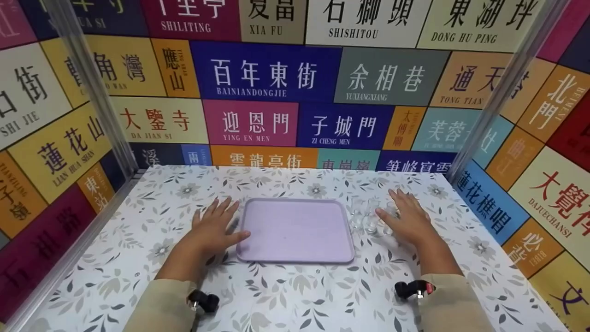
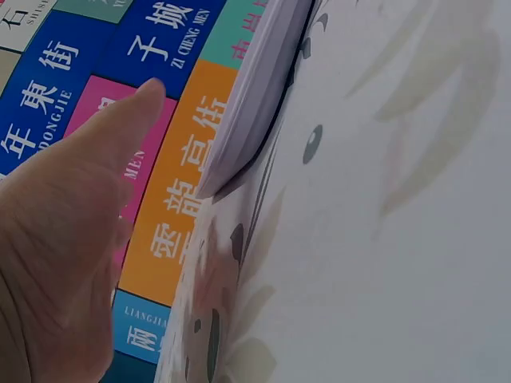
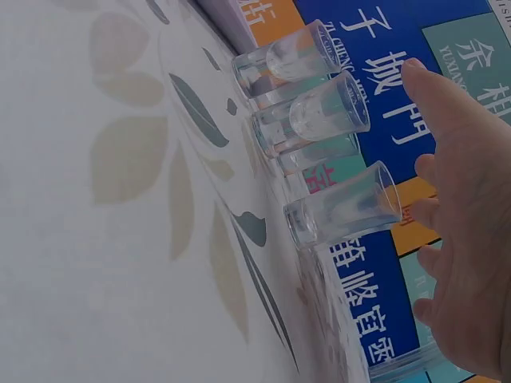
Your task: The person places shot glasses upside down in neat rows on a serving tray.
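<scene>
A light purple rectangular tray (image 1: 295, 230) lies flat on the table with nothing on it. My left hand (image 1: 214, 228) is at its left side, fingers spread and thumb over the left rim; the left wrist view shows the thumb (image 2: 144, 100) raised above the tray's edge (image 2: 259, 88). To the tray's right stand several small clear shot glasses (image 1: 371, 223), upright in a cluster. Spread over the right part of that cluster is my right hand (image 1: 408, 216), holding nothing. In the right wrist view its fingers (image 3: 431, 84) are close above the rims of the glasses (image 3: 347, 203).
The table (image 1: 286, 295) has a white cover printed with grey leaves and flowers. Behind it and at both sides rise panels (image 1: 267, 71) of coloured place-name signs. Clear corner posts (image 1: 94, 83) stand at the back left and back right.
</scene>
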Available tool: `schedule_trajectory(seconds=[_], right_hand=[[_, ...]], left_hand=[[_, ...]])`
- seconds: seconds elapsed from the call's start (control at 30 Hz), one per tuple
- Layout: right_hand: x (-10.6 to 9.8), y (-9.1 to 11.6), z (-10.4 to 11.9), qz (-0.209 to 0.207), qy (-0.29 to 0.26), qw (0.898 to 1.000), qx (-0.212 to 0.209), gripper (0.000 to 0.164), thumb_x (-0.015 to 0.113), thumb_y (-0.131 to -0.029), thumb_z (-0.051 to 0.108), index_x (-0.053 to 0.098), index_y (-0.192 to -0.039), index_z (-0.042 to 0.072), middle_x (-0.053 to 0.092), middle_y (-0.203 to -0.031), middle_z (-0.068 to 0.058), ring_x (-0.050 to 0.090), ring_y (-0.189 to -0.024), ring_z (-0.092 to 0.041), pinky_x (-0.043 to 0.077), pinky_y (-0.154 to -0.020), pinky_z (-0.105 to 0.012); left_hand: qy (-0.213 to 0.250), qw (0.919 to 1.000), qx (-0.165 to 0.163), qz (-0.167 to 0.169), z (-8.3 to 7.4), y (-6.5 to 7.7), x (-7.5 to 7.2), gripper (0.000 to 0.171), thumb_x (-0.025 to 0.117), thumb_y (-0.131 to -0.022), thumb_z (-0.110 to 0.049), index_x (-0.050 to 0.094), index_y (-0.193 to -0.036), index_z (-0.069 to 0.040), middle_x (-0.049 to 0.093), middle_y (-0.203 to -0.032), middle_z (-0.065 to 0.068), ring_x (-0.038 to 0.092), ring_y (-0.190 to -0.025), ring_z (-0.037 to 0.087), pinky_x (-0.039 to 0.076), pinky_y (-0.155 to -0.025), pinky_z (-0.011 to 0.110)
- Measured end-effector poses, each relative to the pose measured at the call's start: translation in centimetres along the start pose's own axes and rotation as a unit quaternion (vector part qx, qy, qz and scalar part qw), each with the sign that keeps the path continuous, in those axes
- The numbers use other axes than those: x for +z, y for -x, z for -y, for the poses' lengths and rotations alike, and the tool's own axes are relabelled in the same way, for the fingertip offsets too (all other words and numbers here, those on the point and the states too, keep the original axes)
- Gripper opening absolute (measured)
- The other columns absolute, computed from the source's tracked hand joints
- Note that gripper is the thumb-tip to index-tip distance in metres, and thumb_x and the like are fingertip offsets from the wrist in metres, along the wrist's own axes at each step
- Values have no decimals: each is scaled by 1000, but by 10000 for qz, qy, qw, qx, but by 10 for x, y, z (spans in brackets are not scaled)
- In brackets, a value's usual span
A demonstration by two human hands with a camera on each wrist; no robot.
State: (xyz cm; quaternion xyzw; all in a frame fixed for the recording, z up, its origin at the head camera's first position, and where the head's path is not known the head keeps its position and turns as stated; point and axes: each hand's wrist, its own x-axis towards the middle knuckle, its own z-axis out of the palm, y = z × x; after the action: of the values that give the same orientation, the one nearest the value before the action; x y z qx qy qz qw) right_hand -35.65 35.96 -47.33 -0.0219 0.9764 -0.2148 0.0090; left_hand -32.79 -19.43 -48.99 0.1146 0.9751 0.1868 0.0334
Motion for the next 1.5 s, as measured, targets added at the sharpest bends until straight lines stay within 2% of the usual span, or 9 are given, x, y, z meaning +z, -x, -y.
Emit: schedule_trajectory(seconds=[0.1, 0.23, 0.57, 0.87, 1.07, 1.23, 1.37, 1.5], right_hand=[[1, 2, -2, 4, -106, 9999, -53, 103, 37, -95, 90, 9, -174, 31, 2, -183, -11, -2, -167, -49, 3, -126, -83], [0, 5, -8, 4, -284, 9995, -127, 99, 39, -97, 87, 11, -174, 30, 6, -183, -13, 1, -167, -48, 6, -127, -82], [3, 11, -17, 87, -488, 9988, -49, 99, 41, -96, 87, 13, -174, 33, 7, -183, -11, 2, -167, -48, 8, -129, -80], [0, 17, -22, 204, -629, 9978, 95, 101, 40, -94, 90, 12, -174, 35, 5, -183, -10, 3, -168, -48, 9, -128, -81], [0, 20, -24, 249, -713, 9968, 254, 97, 42, -94, 89, 11, -172, 41, 5, -184, -7, 2, -168, -47, 9, -128, -81], [3, 20, -20, 92, -788, 9968, 129, 91, 52, -98, 79, 24, -172, 34, 14, -182, -11, 10, -167, -47, 13, -130, -78], [4, 20, -22, -186, -924, 9955, 96, 89, 59, -96, 76, 35, -169, 30, 22, -180, -12, 18, -166, -47, 19, -129, -77], [5, 23, -28, -376, -1171, 9924, 97, 90, 69, -93, 73, 41, -165, 27, 34, -174, -13, 34, -159, -45, 32, -125, -74]], left_hand=[[132, 9990, 270, 335, -1, 1, 1, 107, 64, -89, -81, 17, -173, -33, 8, -184, 0, 2, -170, 41, -2, -129, 80], [203, 9968, 535, 557, -2, 0, 3, 111, 68, -85, -82, 20, -173, -32, 11, -183, 0, 5, -169, 43, 2, -130, 80], [393, 9929, 607, 942, -4, -1, 6, 111, 83, -75, -75, 32, -168, -42, 17, -182, -11, 9, -169, 40, 3, -133, 75], [-52, 9948, 272, 977, -8, -2, 6, 104, 80, -77, -77, 37, -166, -44, 20, -180, -17, 7, -171, 35, -4, -134, 73], [-125, 9941, 347, 1019, -9, 0, 4, 110, 79, -75, -80, 36, -167, -39, 22, -180, -15, 9, -170, 36, -2, -133, 74], [-52, 9940, 408, 1010, -2, 7, 2, 111, 79, -75, -79, 34, -168, -37, 21, -181, -11, 12, -169, 39, 0, -132, 76], [27, 9943, 474, 958, 1, 11, 2, 110, 78, -76, -79, 34, -168, -36, 20, -181, -9, 14, -168, 41, 1, -132, 76], [55, 9940, 532, 958, 0, 12, 3, 110, 77, -77, -78, 34, -168, -35, 20, -181, -8, 14, -168, 41, 1, -132, 76]])
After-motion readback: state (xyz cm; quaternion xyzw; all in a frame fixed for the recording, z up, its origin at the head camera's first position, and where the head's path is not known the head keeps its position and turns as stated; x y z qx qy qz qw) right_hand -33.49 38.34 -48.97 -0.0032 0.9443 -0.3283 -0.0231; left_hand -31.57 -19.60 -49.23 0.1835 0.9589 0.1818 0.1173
